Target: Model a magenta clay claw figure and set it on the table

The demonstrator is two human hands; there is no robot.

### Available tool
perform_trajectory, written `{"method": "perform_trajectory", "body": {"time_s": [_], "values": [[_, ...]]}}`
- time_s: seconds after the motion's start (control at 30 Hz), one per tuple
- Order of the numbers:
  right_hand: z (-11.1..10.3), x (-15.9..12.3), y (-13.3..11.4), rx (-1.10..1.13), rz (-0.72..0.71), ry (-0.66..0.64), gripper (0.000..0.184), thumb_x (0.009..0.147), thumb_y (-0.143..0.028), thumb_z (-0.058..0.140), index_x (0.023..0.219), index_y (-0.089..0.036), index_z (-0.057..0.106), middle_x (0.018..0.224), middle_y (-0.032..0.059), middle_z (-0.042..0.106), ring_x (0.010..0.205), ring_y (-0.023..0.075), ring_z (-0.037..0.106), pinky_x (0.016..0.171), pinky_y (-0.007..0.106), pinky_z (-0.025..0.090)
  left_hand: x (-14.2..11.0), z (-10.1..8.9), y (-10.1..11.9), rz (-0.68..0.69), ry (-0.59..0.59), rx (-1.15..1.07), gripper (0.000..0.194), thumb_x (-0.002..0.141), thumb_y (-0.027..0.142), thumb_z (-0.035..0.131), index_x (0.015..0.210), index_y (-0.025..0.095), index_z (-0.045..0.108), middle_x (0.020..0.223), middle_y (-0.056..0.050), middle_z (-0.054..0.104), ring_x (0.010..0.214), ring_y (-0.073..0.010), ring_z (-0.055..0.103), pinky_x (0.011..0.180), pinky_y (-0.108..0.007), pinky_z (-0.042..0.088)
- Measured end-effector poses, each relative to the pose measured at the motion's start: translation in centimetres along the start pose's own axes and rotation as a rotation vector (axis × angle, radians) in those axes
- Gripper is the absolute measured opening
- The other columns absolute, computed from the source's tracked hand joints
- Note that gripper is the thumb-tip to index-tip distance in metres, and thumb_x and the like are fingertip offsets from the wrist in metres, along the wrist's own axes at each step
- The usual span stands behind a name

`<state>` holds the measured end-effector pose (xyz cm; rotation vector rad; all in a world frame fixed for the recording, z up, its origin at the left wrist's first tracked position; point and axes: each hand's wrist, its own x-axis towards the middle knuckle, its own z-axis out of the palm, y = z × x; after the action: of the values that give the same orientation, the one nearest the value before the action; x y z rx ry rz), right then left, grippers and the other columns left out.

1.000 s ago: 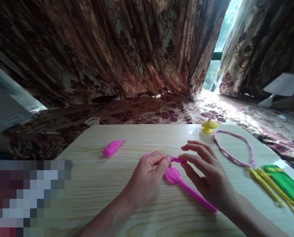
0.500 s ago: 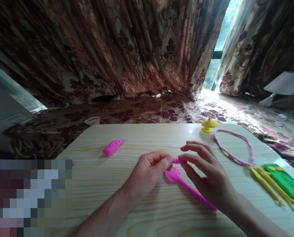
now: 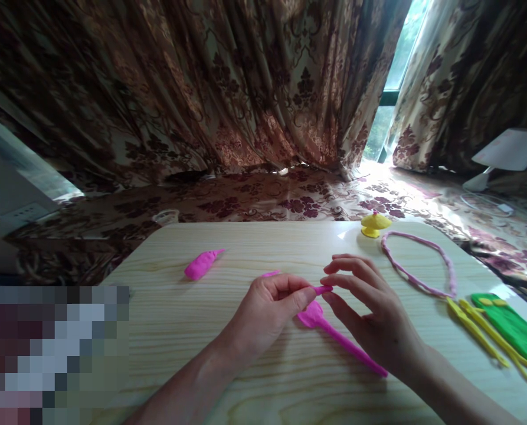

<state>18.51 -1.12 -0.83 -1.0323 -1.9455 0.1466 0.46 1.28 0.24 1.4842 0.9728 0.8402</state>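
My left hand (image 3: 274,310) pinches a small pink strip of modelling clay (image 3: 320,290) between thumb and forefinger, over the middle of the table. The thumb and fingertips of my right hand (image 3: 369,307) close lightly around the strip's free end, its other fingers spread. Below the hands lies a pink clay spoon shape (image 3: 338,339), with a round flat head and a long thin handle partly behind my right hand. Another bit of pink clay (image 3: 271,273) peeks out behind my left knuckles; most of it is hidden.
On the wooden table (image 3: 166,342) sit a pink clay lump (image 3: 201,265) at left and a yellow mushroom-like piece (image 3: 375,224) at the back. To the right are a pale pink twisted ring (image 3: 416,283), yellow modelling tools (image 3: 478,330) and a green clay slab (image 3: 511,330).
My left thumb and forefinger have shifted slightly right along the strip, so less of it shows, and it tilts a little. More of the pink bit behind my left hand shows.
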Motion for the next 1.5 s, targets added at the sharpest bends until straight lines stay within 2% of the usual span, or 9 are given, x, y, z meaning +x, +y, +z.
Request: {"method": "perform_trajectory", "body": {"time_s": [0.13, 0.23, 0.47, 0.63, 0.87, 1.07, 1.17, 1.37, 1.5], "values": [[-0.1, 0.1, -0.1, 0.038, 0.013, -0.018, 0.012, 0.08, -0.013, 0.059, 0.089, -0.019, 0.063, 0.097, 0.0077, 0.058, 0.103, 0.022, 0.051, 0.086, 0.039, 0.045, 0.0, -0.3, 0.3, 0.067, 0.034, 0.084, 0.024, 0.078, 0.033, 0.059, 0.097, 0.02, 0.069, 0.091, -0.004, 0.067, 0.085, -0.0174, 0.059, 0.077, -0.027, 0.045], [0.0, 0.0, -0.4, 0.106, 0.03, -0.039, 0.012, 0.08, -0.014, 0.059, 0.09, -0.02, 0.063, 0.097, 0.0072, 0.058, 0.103, 0.0216, 0.051, 0.086, 0.037, 0.045, -0.2, -0.4, 0.5, 0.122, 0.002, 0.112, 0.021, 0.078, 0.03, 0.059, 0.093, 0.02, 0.07, 0.087, -0.004, 0.067, 0.084, -0.0174, 0.059, 0.079, -0.029, 0.045], [0.2, 0.5, -0.6, 0.362, 0.183, 0.005, 0.012, 0.084, -0.022, 0.057, 0.095, -0.02, 0.062, 0.098, 0.0071, 0.058, 0.095, 0.0201, 0.055, 0.08, 0.036, 0.049, -0.3, 0.3, 0.7, -0.044, -0.075, -0.256, 0.024, 0.078, 0.027, 0.062, 0.098, 0.017, 0.068, 0.082, -0.004, 0.069, 0.077, -0.0153, 0.06, 0.076, -0.029, 0.044], [0.1, 2.1, -0.6, 0.085, 0.058, 0.061, 0.011, 0.083, -0.019, 0.057, 0.091, -0.022, 0.064, 0.098, 0.006, 0.06, 0.096, 0.0211, 0.054, 0.082, 0.039, 0.048, 0.2, 1.0, 2.1, -0.059, -0.004, -0.668, 0.029, 0.084, 0.033, 0.052, 0.104, 0.016, 0.064, 0.111, -0.008, 0.063, 0.104, -0.0175, 0.054, 0.093, -0.029, 0.039], [0.5, 3.9, -1.1, -0.247, -0.082, -0.046, 0.022, 0.085, -0.027, 0.055, 0.104, -0.022, 0.063, 0.108, 0.0084, 0.061, 0.11, 0.0258, 0.048, 0.09, 0.046, 0.043, 0.8, 1.3, 2.8, -0.153, -0.124, -1.218, 0.042, 0.089, 0.043, 0.038, 0.105, 0.011, 0.06, 0.102, -0.011, 0.061, 0.08, -0.0127, 0.059, 0.076, -0.024, 0.048], [1.8, 2.7, -2.2, -0.33, -0.047, -0.253, 0.049, 0.092, -0.03, 0.038, 0.137, -0.012, 0.033, 0.144, 0.0118, 0.032, 0.135, 0.0237, 0.019, 0.11, 0.05, 0.018, 0.4, 1.2, 2.5, -0.17, -0.241, -1.257, 0.053, 0.087, 0.052, 0.031, 0.113, 0.012, 0.055, 0.106, -0.012, 0.061, 0.087, -0.0177, 0.061, 0.077, -0.03, 0.049], [2.4, 1.8, -2.7, -0.299, -0.118, -0.341, 0.063, 0.089, -0.043, 0.041, 0.14, -0.01, 0.025, 0.148, 0.0119, 0.021, 0.137, 0.0243, 0.011, 0.112, 0.05, 0.011, 0.3, 1.1, 2.5, -0.216, -0.166, -1.247, 0.058, 0.085, 0.057, 0.03, 0.114, 0.013, 0.054, 0.109, -0.014, 0.06, 0.096, -0.0229, 0.06, 0.083, -0.036, 0.047], [2.6, 1.5, -2.4, -0.335, -0.056, -0.24, 0.069, 0.089, -0.046, 0.038, 0.142, -0.008, 0.016, 0.149, 0.0148, 0.016, 0.138, 0.025, 0.009, 0.111, 0.052, 0.007, 0.1, 1.1, 2.4, -0.208, -0.233, -1.205, 0.063, 0.081, 0.064, 0.031, 0.114, 0.016, 0.054, 0.114, -0.013, 0.059, 0.107, -0.0262, 0.056, 0.089, -0.041, 0.044], [2.6, 1.3, -2.7, -0.264, -0.199, -0.324, 0.079, 0.084, -0.055, 0.043, 0.142, -0.007, 0.018, 0.149, 0.0144, 0.014, 0.137, 0.0279, 0.007, 0.111, 0.052, 0.006, 0.1, 1.2, 2.3, -0.209, -0.126, -1.241, 0.06, 0.083, 0.059, 0.033, 0.114, 0.012, 0.053, 0.116, -0.014, 0.059, 0.11, -0.024, 0.053, 0.093, -0.037, 0.041]]}}
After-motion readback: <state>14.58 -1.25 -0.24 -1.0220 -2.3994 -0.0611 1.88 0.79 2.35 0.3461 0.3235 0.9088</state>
